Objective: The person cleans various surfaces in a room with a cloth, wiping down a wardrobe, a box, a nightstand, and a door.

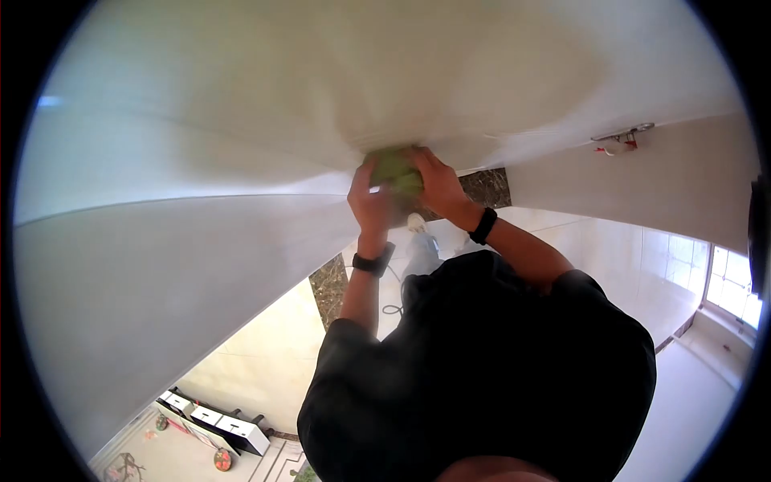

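Note:
A green cloth (395, 170), blurred, is bunched between both hands against the pale wall (273, 104) in front of me. My left hand (369, 205) is closed on its left side, fingers pointing up, with a black watch on the wrist. On the right side, my right hand (440, 186) grips it with bent fingers, and a black band circles that wrist. The cloth's lower part is smeared by motion, and the left fingertips are partly hidden.
A metal fitting with a red and white piece (617, 147) sits on the wall at right. Below are my shoe (416, 222), a thin cable (392, 310) and dark marbled floor edging (488, 188). White-and-black furniture (229, 430) stands lower left; a window (732, 281) is at right.

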The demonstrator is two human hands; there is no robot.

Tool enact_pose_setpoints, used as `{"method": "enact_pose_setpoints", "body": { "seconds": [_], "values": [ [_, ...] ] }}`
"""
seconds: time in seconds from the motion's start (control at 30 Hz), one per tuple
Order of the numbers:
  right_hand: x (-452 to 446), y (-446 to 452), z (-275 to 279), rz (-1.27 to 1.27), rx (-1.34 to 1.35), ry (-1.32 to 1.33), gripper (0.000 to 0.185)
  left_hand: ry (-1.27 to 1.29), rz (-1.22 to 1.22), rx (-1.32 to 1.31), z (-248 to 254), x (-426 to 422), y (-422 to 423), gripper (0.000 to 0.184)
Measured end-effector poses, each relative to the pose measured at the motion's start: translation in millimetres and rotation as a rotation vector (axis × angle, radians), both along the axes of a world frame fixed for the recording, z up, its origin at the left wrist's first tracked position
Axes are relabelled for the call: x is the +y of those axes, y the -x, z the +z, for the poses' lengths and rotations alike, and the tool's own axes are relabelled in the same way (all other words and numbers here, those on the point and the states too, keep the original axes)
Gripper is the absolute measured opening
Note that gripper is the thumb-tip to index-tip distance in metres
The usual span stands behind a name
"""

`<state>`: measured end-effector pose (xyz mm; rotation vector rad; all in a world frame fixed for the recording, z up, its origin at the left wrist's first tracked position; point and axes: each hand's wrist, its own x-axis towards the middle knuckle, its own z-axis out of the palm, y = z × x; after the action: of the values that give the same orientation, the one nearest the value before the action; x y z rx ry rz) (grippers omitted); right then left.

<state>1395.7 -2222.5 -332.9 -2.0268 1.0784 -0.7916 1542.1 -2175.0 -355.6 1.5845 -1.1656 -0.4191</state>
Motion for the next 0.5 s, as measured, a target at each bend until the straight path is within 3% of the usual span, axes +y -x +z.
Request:
{"method": "enact_pose_setpoints", "body": {
  "seconds": [0.27, 0.4, 0.5],
  "values": [
    [-31, 130, 16, -0.307, -0.109, 0.07, 0.057, 0.122, -0.208, -0.157, 54, -47, 134, 0.048],
    [-48, 195, -18, -0.429, -0.137, 0.156, 0.058, 0.093, -0.303, -0.2, 36, -71, 206, 0.051],
    [-56, 244, -53, -0.577, -0.165, 0.051, 0.055, 0.071, -0.368, -0.261, 6, -92, 260, 0.045]
  ]
}}
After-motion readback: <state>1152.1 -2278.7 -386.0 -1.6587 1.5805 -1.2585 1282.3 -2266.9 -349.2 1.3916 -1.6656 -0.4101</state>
